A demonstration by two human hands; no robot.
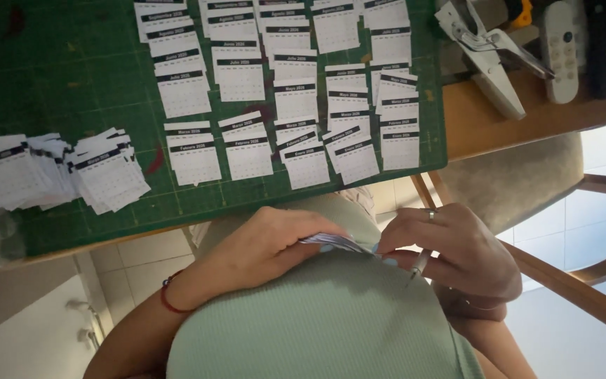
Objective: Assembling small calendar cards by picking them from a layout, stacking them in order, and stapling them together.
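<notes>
My left hand (264, 245) and my right hand (457, 249) meet over my lap, below the table edge. Between them they grip a thin stack of small printed calendar cards (338, 243); the left hand's fingers curl over the stack and the right hand's fingertips pinch its right end. The right hand also has a thin pointed metal tool (419, 265) sticking out between its fingers. Above the hands, several rows of small white calendar cards with dark headers (296, 98) overlap on a green cutting mat (71, 77).
A loose heap of the same cards (57, 172) lies at the mat's left edge. On the wooden table to the right are a metal punch tool (489, 52), a white remote (561, 49) and a dark remote (603, 45). A wooden chair frame (576, 295) stands at right.
</notes>
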